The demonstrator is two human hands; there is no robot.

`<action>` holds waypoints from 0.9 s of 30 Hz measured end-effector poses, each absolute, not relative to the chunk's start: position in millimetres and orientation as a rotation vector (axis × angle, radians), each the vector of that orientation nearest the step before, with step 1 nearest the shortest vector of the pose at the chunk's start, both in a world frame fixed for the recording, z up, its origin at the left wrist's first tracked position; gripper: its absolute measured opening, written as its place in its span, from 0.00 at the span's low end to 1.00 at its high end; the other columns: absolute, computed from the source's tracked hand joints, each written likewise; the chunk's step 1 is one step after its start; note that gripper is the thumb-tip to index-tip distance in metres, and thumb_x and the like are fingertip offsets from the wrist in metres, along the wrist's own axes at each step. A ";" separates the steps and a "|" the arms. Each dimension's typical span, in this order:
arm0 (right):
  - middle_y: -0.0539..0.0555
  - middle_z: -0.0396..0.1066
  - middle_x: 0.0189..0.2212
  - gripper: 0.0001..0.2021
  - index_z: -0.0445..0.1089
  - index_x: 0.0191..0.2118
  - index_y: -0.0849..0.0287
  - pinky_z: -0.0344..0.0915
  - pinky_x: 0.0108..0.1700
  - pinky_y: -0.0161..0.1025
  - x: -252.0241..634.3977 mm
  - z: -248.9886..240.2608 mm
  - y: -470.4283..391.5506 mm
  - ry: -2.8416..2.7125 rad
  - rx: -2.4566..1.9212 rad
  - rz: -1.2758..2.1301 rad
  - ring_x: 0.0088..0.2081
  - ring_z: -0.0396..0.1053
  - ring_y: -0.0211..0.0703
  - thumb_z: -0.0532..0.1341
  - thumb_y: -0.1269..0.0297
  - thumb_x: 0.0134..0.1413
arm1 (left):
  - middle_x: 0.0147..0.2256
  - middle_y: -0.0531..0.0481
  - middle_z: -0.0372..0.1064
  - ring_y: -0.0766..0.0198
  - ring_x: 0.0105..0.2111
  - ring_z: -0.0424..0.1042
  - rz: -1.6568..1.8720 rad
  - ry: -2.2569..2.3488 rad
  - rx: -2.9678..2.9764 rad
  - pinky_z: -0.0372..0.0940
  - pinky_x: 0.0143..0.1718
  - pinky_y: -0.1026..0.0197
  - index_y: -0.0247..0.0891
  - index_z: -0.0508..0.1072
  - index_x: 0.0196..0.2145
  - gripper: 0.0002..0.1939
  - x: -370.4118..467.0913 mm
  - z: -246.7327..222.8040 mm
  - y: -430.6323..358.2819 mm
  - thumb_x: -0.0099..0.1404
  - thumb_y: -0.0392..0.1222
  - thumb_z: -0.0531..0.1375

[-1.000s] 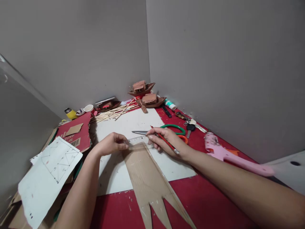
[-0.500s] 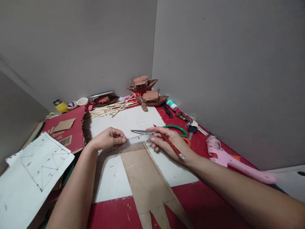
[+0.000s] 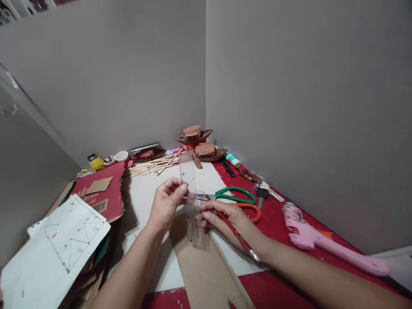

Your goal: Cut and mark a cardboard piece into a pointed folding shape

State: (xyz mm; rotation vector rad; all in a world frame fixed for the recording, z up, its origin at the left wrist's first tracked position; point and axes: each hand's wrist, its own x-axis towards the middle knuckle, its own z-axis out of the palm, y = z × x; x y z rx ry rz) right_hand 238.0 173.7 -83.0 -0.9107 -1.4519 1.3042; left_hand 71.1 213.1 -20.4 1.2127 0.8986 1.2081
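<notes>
A clear plastic ruler (image 3: 192,221) stands lengthwise in front of me, slightly blurred. My left hand (image 3: 169,198) pinches its left edge between thumb and fingers. In my right hand (image 3: 230,221) a red-and-black pencil (image 3: 234,230) is tucked between the fingers, its tip towards the ruler. The right fingertips are at the ruler's right edge; whether they grip it too I cannot tell. Below lies a long piece of brown cardboard (image 3: 206,274). Scissors with one green handle (image 3: 236,189) and one orange handle lie just beyond my right hand, blades partly behind the ruler.
White paper (image 3: 141,195) lies on the red tabletop (image 3: 273,287). A sheet with a drawn diagram (image 3: 41,266) and red cardboard (image 3: 112,176) are left. Thin sticks (image 3: 151,166) and model boats (image 3: 209,151) stand at the back. Keys (image 3: 263,191) and a pink glue gun (image 3: 334,249) are right.
The ruler has turned from lying crosswise to pointing away from me. My left hand has moved right, closer to my right hand. The view has tilted up a little.
</notes>
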 end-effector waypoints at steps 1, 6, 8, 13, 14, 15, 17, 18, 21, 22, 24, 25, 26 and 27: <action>0.57 0.78 0.35 0.16 0.70 0.41 0.57 0.74 0.39 0.46 238.6 -82.9 175.3 -1.462 -0.920 1.285 0.34 0.77 0.47 0.60 0.48 0.59 | 0.23 0.55 0.67 0.66 0.24 0.72 1.196 0.904 1.203 0.70 0.27 0.63 0.36 0.69 0.28 0.17 71.2 -22.1 214.1 0.50 0.47 0.71; 0.60 0.77 0.40 0.11 0.70 0.47 0.59 0.70 0.43 0.47 252.3 -78.8 186.4 -1.942 -1.207 0.639 0.41 0.75 0.50 0.55 0.62 0.65 | 0.23 0.57 0.68 0.72 0.22 0.69 1.341 0.963 1.114 0.62 0.22 0.72 0.36 0.70 0.29 0.17 58.2 -25.1 227.7 0.49 0.46 0.72; 0.63 0.75 0.44 0.13 0.70 0.50 0.60 0.66 0.49 0.51 260.6 -78.4 192.0 -2.073 -1.336 0.371 0.47 0.70 0.56 0.60 0.69 0.59 | 0.24 0.58 0.69 0.77 0.19 0.63 1.398 0.986 1.075 0.56 0.18 0.75 0.36 0.69 0.29 0.17 49.5 -24.7 234.9 0.48 0.44 0.72; 0.66 0.75 0.39 0.15 0.72 0.49 0.63 0.63 0.46 0.51 273.9 -78.2 204.6 -2.161 -1.532 0.255 0.47 0.68 0.61 0.61 0.74 0.55 | 0.25 0.59 0.70 0.78 0.16 0.62 1.433 0.993 0.996 0.56 0.16 0.74 0.37 0.67 0.33 0.21 35.6 -23.1 246.4 0.45 0.41 0.72; 0.65 0.75 0.38 0.14 0.73 0.48 0.62 0.63 0.45 0.49 273.7 -78.2 206.2 -2.175 -1.555 0.242 0.46 0.68 0.60 0.61 0.74 0.55 | 0.25 0.60 0.70 0.77 0.16 0.64 1.432 0.989 0.988 0.59 0.17 0.73 0.38 0.67 0.35 0.22 34.8 -22.8 247.0 0.44 0.40 0.72; 0.64 0.75 0.38 0.13 0.74 0.47 0.61 0.63 0.44 0.47 272.8 -78.3 207.5 -2.179 -1.576 0.229 0.46 0.67 0.59 0.60 0.74 0.55 | 0.24 0.60 0.70 0.76 0.17 0.65 1.429 0.983 0.982 0.61 0.19 0.73 0.39 0.67 0.38 0.24 34.6 -22.4 247.0 0.45 0.39 0.71; 0.62 0.75 0.37 0.14 0.74 0.47 0.59 0.62 0.43 0.45 270.4 -79.5 210.1 -2.149 -1.622 0.206 0.46 0.67 0.57 0.60 0.74 0.54 | 0.24 0.62 0.69 0.74 0.18 0.68 1.417 0.972 0.977 0.63 0.21 0.72 0.41 0.64 0.46 0.31 35.0 -21.4 246.0 0.45 0.38 0.71; 0.62 0.75 0.36 0.15 0.73 0.47 0.59 0.62 0.43 0.44 269.8 -80.6 211.7 -2.112 -1.652 0.200 0.46 0.66 0.57 0.60 0.75 0.54 | 0.24 0.62 0.70 0.73 0.18 0.69 1.412 0.969 0.977 0.64 0.21 0.72 0.42 0.62 0.51 0.35 35.3 -21.0 245.3 0.46 0.37 0.70; 0.65 0.75 0.36 0.17 0.73 0.48 0.61 0.63 0.43 0.47 273.5 -84.0 218.5 -1.927 -1.746 0.206 0.47 0.66 0.60 0.59 0.76 0.52 | 0.24 0.62 0.71 0.71 0.20 0.72 1.410 0.965 0.984 0.65 0.22 0.73 0.45 0.54 0.58 0.44 35.5 -20.0 243.9 0.47 0.36 0.70; 0.67 0.75 0.37 0.17 0.72 0.48 0.63 0.63 0.44 0.49 276.2 -84.3 220.9 -1.852 -1.762 0.216 0.47 0.65 0.62 0.59 0.76 0.52 | 0.24 0.62 0.72 0.71 0.20 0.73 1.409 0.963 0.989 0.65 0.23 0.73 0.45 0.54 0.58 0.45 35.5 -19.9 243.7 0.46 0.36 0.70; 0.70 0.74 0.40 0.17 0.71 0.50 0.65 0.62 0.48 0.55 281.7 -82.3 224.3 -1.707 -1.740 0.247 0.50 0.65 0.66 0.57 0.74 0.55 | 0.24 0.61 0.73 0.70 0.21 0.74 1.399 0.955 1.001 0.66 0.23 0.72 0.44 0.56 0.57 0.43 35.8 -20.6 243.6 0.46 0.37 0.71; 0.71 0.74 0.42 0.17 0.70 0.52 0.65 0.61 0.51 0.58 283.5 -79.9 224.8 -1.643 -1.698 0.272 0.52 0.64 0.66 0.56 0.71 0.57 | 0.25 0.59 0.74 0.69 0.22 0.74 1.390 0.951 1.006 0.67 0.24 0.71 0.43 0.58 0.55 0.41 36.4 -21.5 243.4 0.46 0.38 0.71; 0.70 0.73 0.45 0.17 0.68 0.54 0.64 0.60 0.52 0.59 284.2 -76.8 224.1 -1.593 -1.636 0.309 0.53 0.65 0.64 0.55 0.68 0.60 | 0.25 0.58 0.75 0.68 0.22 0.75 1.382 0.948 1.010 0.68 0.24 0.71 0.42 0.60 0.53 0.39 37.4 -22.9 243.0 0.46 0.39 0.72; 0.68 0.73 0.48 0.17 0.66 0.55 0.62 0.62 0.53 0.57 283.7 -73.3 222.3 -1.556 -1.559 0.363 0.53 0.66 0.61 0.53 0.64 0.64 | 0.26 0.57 0.75 0.68 0.23 0.76 1.373 0.947 1.014 0.68 0.25 0.70 0.41 0.63 0.50 0.35 39.0 -24.7 242.4 0.46 0.41 0.72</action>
